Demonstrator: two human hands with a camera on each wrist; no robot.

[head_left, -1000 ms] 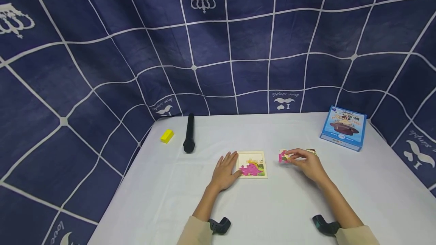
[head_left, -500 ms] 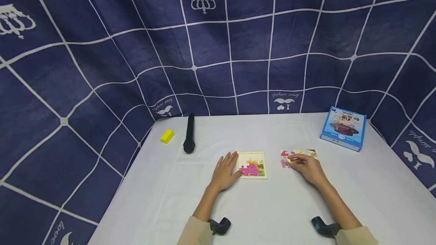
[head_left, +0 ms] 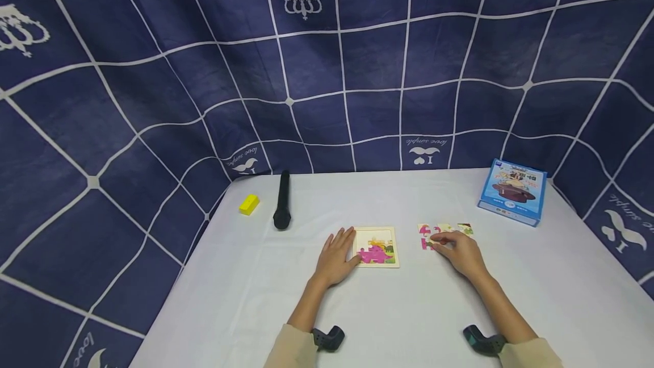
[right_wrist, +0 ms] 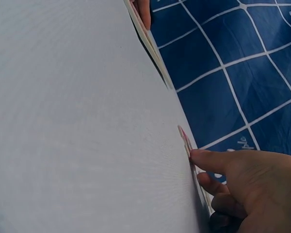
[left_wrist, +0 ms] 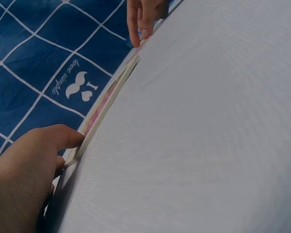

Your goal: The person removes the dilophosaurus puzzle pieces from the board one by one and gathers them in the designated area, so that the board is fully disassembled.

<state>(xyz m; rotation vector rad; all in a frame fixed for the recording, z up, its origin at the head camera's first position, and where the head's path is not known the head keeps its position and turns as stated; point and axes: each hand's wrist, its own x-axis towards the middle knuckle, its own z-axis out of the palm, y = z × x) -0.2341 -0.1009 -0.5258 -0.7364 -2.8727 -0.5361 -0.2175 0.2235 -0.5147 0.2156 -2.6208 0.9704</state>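
My left hand lies with fingers extended along the left side of a small wooden puzzle tray, thumb touching its near left corner. Inside the tray, a partly filled picture shows a pink dinosaur. In the left wrist view that thumb meets the tray's edge. To the right of the tray, my right hand pinches a jigsaw piece at the table, among other loose pieces. The right wrist view shows the thumb against the thin edge of a piece; the fingers partly hide the rest.
A blue picture box stands at the back right of the white table. At the back left lie a black microphone and a yellow block. A dark blue patterned cloth hangs behind.
My right hand has brought a jigsaw piece down and a little toward me among the loose pieces, uncovering more of them. The left hand has stayed on the tray.
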